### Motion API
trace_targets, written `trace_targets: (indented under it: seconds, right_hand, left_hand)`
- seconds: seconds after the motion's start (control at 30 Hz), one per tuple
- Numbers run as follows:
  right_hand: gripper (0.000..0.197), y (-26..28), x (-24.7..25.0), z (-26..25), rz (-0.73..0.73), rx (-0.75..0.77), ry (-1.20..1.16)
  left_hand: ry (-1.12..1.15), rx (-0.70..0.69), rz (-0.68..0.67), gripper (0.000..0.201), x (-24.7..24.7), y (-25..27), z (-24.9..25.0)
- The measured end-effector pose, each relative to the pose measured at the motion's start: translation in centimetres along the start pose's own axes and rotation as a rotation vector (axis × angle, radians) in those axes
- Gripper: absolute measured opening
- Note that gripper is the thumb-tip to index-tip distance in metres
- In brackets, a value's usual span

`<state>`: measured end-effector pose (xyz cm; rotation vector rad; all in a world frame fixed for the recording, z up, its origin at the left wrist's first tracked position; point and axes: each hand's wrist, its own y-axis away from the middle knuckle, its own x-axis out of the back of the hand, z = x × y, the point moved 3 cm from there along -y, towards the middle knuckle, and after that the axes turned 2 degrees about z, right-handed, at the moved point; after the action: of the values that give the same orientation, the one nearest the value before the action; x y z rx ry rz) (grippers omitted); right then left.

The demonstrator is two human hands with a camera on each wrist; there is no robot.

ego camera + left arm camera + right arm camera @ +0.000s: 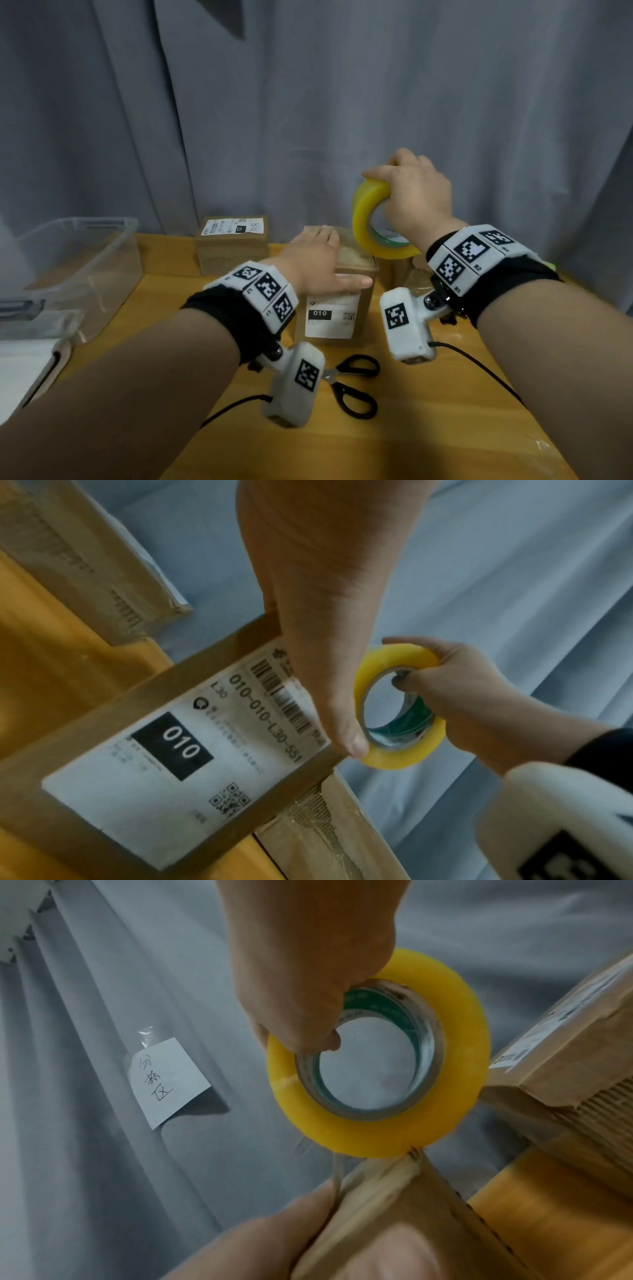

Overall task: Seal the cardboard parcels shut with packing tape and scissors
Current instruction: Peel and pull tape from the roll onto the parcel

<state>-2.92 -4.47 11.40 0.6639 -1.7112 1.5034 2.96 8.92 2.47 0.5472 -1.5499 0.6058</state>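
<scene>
Right hand (416, 195) fingers hooked through tape roll (373, 222), up and right of flat left hand (317, 260) pressing parcel (337, 308) top; scissors (352, 385) nearer, below left wrist.

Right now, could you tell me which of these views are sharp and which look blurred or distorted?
Head view: wide-angle bend at the edges, dim, but the scissors read clearly. Left wrist view: the box label is legible, slightly smeared. Right wrist view: the tape is fairly sharp, the left hand near the lens is blurred.
</scene>
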Motion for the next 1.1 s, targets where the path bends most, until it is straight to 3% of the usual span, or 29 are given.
trace_targets:
  seconds: [0.17,0.27,0.5,0.77,0.97,1.1]
  right_hand:
    - [0.055,-0.9,0.4,-1.5,-0.001,0.047,-0.056]
    - [0.049,-1.5,0.5,-2.0,-0.002,0.071,-0.107]
    - [0.033,-0.5,0.1,0.3,-0.05,0.007,-0.102]
    - [0.059,-0.9,0.8,-0.2,-0.14,0.106,-0.015]
    - [0.055,0.8,0.5,3.2,-0.238,-0.009,-0.024]
    - [0.054,2.4,-1.0,4.5,-0.209,-0.159,-0.209]
  left_hand:
    - [0.064,0.029,0.041,0.101,0.1,1.1,-2.2]
    - [-0.009,0.029,-0.008,0.112,0.3,2.2,-3.5]
    - [0.048,0.183,-0.063,0.13,1.2,0.2,0.4]
    - [0.15,0.293,-0.017,0.111,0.2,0.3,-0.7]
    - [0.18,0.27,-0.041,0.117,0.1,0.1,-0.6]
    - [0.162,0.3,-0.12,0.123,0.3,0.0,-0.1]
